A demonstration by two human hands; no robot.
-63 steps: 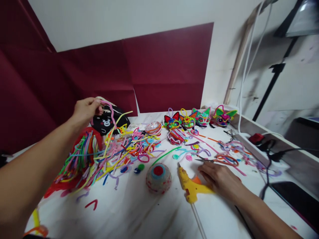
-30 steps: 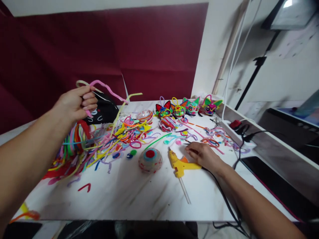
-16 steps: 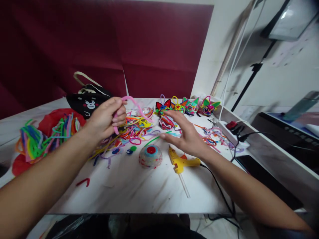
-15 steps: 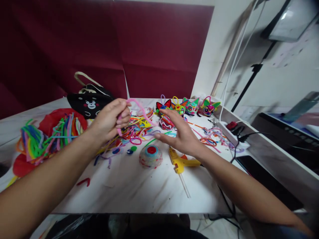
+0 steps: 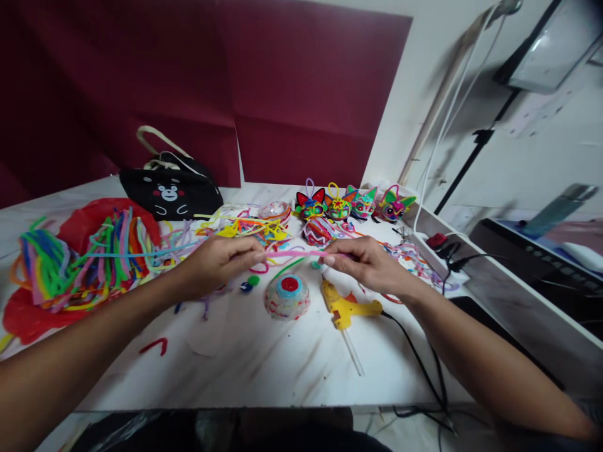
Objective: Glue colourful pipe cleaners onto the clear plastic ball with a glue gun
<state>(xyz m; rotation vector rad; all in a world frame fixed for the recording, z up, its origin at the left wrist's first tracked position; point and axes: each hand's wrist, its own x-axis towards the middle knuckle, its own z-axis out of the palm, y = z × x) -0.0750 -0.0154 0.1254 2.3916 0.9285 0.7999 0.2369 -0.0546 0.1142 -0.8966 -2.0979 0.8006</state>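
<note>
A pink pipe cleaner (image 5: 294,253) stretches nearly straight between my two hands, above the table. My left hand (image 5: 230,260) is closed on its left part, and my right hand (image 5: 360,260) pinches it on the right. Just below it on the table sits a clear dome (image 5: 287,304) with a red centre, a light blue ring and coloured trim. A yellow glue gun (image 5: 346,307) with a clear glue stick in it lies under my right hand. Green and dark blue round pieces (image 5: 249,284) lie near my left fingers.
Bundles of coloured pipe cleaners (image 5: 120,245) lie on red plastic at left, before a black bag (image 5: 169,194). Several finished animal-face ornaments (image 5: 362,204) stand at the back. At right are a power strip (image 5: 440,251), cables and a dark phone-like slab. A bent red piece (image 5: 155,345) lies front left.
My right hand has closed on the pink pipe cleaner, which was looped from my left hand alone. Both hands have come lower, and the pipe cleaner is now drawn out straight.
</note>
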